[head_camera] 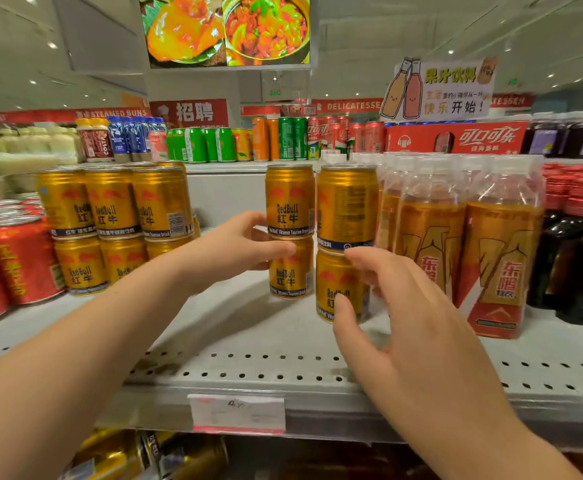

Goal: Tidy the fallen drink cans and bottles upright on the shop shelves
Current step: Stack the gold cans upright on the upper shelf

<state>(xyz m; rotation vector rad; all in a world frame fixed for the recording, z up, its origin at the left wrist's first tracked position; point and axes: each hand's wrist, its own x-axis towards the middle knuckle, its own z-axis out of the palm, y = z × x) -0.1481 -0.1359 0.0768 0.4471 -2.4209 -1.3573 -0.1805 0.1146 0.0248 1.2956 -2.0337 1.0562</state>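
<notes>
1. The grey shelf lay bare from its perforated front edge back to the cans.
2. A wrapped bottle pack crowded the right stack.
3. The left stack of gold cans stood upright just beside it, with open room further left.
4. My left hand curled round the left stack's seam.
5. My right hand was spread loosely at the right stack's lower can; I couldn't tell whether it touched.

gold cans: brand "redbull" w/ "红牛" below; bottom band "red bull vitamin taurine drink". red cans, left: "王老吉". bottle pack, right: "东鹏". red box, top shelf: "可口可乐". brown bottle: "costa". card sign: "果汁饮料", "快乐开始!". left banner: "steamed buns". red sign: "招聘". right banner: "delicatessen". price tag: illegible.
</notes>
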